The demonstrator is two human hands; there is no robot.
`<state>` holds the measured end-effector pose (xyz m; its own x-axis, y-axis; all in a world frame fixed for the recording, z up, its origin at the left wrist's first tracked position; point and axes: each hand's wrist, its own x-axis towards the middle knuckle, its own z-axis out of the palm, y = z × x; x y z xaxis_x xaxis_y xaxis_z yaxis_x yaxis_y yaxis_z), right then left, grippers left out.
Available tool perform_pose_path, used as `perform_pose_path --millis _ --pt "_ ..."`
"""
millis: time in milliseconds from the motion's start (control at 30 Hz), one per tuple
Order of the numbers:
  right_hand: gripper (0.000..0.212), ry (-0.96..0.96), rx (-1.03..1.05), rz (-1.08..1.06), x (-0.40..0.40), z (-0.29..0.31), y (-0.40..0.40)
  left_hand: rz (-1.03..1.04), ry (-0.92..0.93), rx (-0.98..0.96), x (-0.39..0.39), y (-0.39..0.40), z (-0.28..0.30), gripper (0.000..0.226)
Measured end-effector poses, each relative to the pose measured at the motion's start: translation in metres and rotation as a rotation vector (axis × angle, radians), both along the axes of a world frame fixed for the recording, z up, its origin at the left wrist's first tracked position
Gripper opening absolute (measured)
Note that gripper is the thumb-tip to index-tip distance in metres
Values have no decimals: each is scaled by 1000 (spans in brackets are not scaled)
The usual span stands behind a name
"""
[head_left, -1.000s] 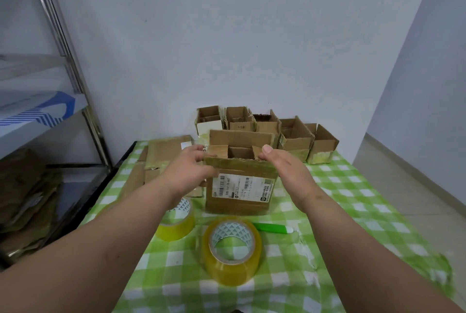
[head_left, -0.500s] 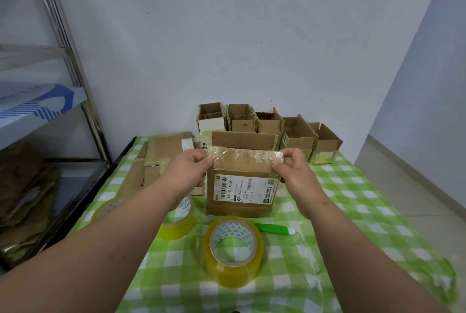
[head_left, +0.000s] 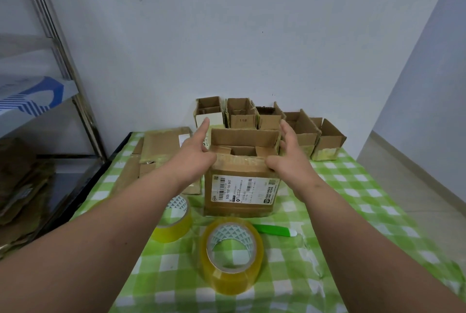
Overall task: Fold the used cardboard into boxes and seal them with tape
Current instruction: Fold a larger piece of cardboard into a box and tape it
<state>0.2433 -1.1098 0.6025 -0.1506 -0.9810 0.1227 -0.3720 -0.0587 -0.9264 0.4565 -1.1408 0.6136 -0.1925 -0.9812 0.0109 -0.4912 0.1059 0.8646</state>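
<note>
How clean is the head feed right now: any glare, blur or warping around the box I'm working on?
Head view: soft, even light with faint shadows; sheen on the near tape roll and on the tape strip across the box; label barcodes sharp, small print unreadable; left hand and right hand crisp; wide-angle warp bends the shelf post.
</note>
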Motion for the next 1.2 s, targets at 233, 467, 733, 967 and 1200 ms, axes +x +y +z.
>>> perform_pose_path --millis 233,467,733,967,1200 --pt "27 173 -153 -82 3 -12 5 64 -93 -100 0 -4 -12 44" --pt "35 187 -122 -45 -2 -32 17 12 -76 -158 -1 12 -30 46" --pt "59 141 -65 -37 2 -31 23 5 151 98 -6 16 -24 63" --pt "61 226 -114 -31 -1 -33 28 -31 82 94 -4 18 -19 64" --pt "61 378 -164 -42 -10 -35 31 -123 -294 -353 -3 21 -21 56"
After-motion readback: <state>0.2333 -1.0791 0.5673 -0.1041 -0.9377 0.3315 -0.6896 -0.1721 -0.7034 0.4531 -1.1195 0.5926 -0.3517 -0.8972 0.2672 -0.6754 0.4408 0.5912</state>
